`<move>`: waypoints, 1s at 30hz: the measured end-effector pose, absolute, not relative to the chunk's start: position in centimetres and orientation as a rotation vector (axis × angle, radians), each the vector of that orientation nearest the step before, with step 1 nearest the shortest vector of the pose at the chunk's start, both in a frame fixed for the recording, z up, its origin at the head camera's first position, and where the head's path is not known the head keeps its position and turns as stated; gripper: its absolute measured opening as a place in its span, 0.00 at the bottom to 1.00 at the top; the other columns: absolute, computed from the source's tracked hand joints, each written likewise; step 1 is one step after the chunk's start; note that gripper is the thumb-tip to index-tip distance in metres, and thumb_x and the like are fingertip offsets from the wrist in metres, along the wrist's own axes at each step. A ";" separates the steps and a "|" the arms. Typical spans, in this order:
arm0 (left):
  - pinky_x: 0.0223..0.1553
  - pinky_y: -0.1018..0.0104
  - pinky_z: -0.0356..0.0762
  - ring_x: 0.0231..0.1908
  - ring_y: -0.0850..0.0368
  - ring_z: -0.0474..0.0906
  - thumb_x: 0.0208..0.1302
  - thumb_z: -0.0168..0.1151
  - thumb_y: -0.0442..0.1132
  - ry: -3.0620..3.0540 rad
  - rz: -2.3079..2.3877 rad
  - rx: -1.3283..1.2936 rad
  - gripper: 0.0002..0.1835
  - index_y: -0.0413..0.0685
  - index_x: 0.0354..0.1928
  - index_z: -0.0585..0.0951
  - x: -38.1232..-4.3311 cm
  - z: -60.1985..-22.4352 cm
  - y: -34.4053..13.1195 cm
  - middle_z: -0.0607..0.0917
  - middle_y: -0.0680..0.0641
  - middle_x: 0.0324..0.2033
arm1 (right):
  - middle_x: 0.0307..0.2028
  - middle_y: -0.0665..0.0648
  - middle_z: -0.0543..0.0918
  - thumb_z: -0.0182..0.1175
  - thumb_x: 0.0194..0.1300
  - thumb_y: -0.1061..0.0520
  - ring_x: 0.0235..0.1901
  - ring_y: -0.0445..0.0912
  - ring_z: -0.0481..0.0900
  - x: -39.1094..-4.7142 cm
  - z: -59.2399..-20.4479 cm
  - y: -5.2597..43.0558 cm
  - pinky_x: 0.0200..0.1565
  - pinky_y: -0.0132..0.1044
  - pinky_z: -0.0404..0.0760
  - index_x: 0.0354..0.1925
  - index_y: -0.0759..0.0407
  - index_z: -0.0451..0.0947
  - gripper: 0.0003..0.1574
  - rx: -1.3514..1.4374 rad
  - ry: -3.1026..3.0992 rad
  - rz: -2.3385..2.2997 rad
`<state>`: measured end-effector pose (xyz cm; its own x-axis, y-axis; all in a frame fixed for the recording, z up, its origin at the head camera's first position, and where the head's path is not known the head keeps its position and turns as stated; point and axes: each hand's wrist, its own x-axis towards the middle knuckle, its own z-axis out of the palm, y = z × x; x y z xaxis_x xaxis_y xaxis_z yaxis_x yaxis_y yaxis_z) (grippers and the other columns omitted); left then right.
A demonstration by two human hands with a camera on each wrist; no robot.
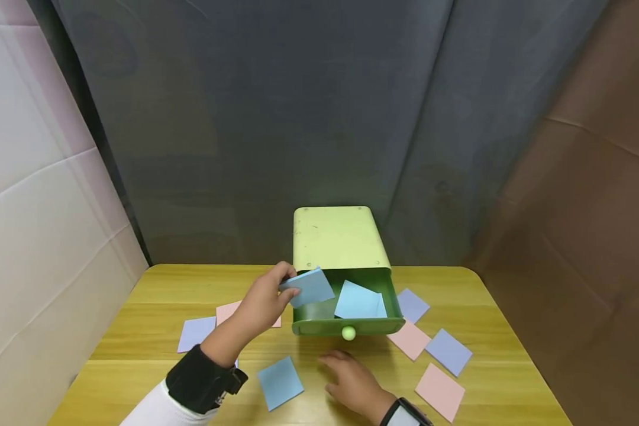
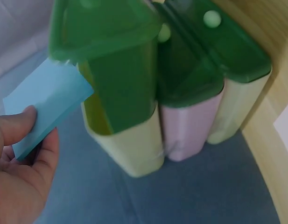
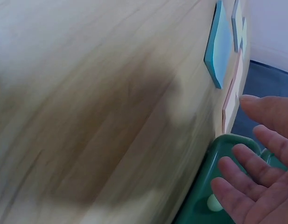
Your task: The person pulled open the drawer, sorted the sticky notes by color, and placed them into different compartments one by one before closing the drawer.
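Observation:
My left hand [image 1: 261, 303] pinches a blue sticky note pad [image 1: 314, 289] between thumb and fingers, above the left part of the pulled-out green drawer [image 1: 319, 327]. In the left wrist view, the same blue pad [image 2: 50, 91] is tilted beside the drawer opening. Inside the drawer, on its right, lie light blue sticky notes [image 1: 358, 300]. My right hand [image 1: 354, 381] hovers low over the table in front of the drawer, its fingers loosely bent and holding nothing. Another blue pad [image 1: 280, 383] lies on the table to its left.
The yellow-topped cabinet [image 1: 335, 236] stands at the table's back edge; a pink-cased drawer [image 2: 190, 130] and another shut drawer [image 2: 237, 107] sit beneath the open one. Pink pads [image 1: 439, 391] and purple pads [image 1: 449, 352] lie right; a purple pad [image 1: 196, 334] and pink pad [image 1: 226, 312] lie left.

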<state>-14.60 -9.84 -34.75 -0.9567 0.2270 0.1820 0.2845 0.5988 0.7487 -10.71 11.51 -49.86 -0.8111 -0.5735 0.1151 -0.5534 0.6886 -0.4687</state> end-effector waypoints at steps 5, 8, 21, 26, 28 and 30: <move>0.30 0.64 0.73 0.32 0.54 0.74 0.64 0.62 0.30 -2.794 -1.280 -0.524 0.09 0.46 0.39 0.71 -15.3 -35.7 -9.2 0.79 0.48 0.35 | 0.54 0.57 0.79 0.69 0.54 0.62 0.54 0.54 0.77 -10.6 -49.5 11.5 0.52 0.44 0.79 0.55 0.60 0.78 0.28 -0.853 2.823 -0.763; 0.33 0.64 0.72 0.34 0.54 0.73 0.63 0.63 0.30 -2.814 -1.262 -0.562 0.09 0.46 0.39 0.71 -15.8 -36.0 -9.0 0.78 0.49 0.34 | 0.54 0.58 0.79 0.69 0.54 0.61 0.54 0.54 0.77 -10.6 -49.5 11.4 0.52 0.44 0.79 0.54 0.60 0.78 0.27 -0.833 2.826 -0.764; 0.34 0.62 0.73 0.32 0.55 0.71 0.59 0.66 0.29 -2.909 -1.211 -0.786 0.08 0.44 0.34 0.75 -18.2 -36.7 -8.2 0.76 0.51 0.31 | 0.55 0.60 0.78 0.69 0.55 0.59 0.55 0.56 0.75 -10.6 -49.8 11.7 0.52 0.47 0.79 0.54 0.59 0.78 0.27 -0.737 2.799 -0.766; 0.37 0.60 0.75 0.34 0.54 0.73 0.59 0.66 0.29 -2.910 -1.084 -0.815 0.08 0.42 0.37 0.76 -18.4 -37.1 -7.7 0.78 0.49 0.33 | 0.55 0.61 0.78 0.69 0.56 0.59 0.56 0.58 0.75 -10.7 -50.1 11.9 0.52 0.49 0.79 0.55 0.59 0.78 0.27 -0.707 2.787 -0.786; 0.39 0.59 0.76 0.36 0.53 0.75 0.60 0.66 0.30 -2.909 -1.033 -0.819 0.08 0.41 0.39 0.77 -18.4 -37.1 -7.5 0.79 0.48 0.35 | 0.55 0.62 0.78 0.69 0.56 0.59 0.56 0.58 0.75 -10.6 -50.0 12.0 0.51 0.49 0.79 0.55 0.59 0.78 0.27 -0.707 2.790 -0.794; 0.41 0.58 0.78 0.39 0.51 0.77 0.60 0.66 0.31 -2.910 -0.969 -0.820 0.10 0.39 0.42 0.78 -18.3 -37.1 -7.3 0.81 0.45 0.37 | 0.55 0.62 0.78 0.69 0.55 0.59 0.55 0.58 0.75 -10.5 -50.0 12.0 0.51 0.48 0.79 0.54 0.58 0.79 0.27 -0.714 2.800 -0.796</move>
<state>-18.35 -7.28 -37.13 -0.8659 0.4837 0.1274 0.4635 0.6802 0.5679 -10.51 12.02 -49.96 -0.8766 -0.4811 -0.0090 -0.4044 0.7469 -0.5278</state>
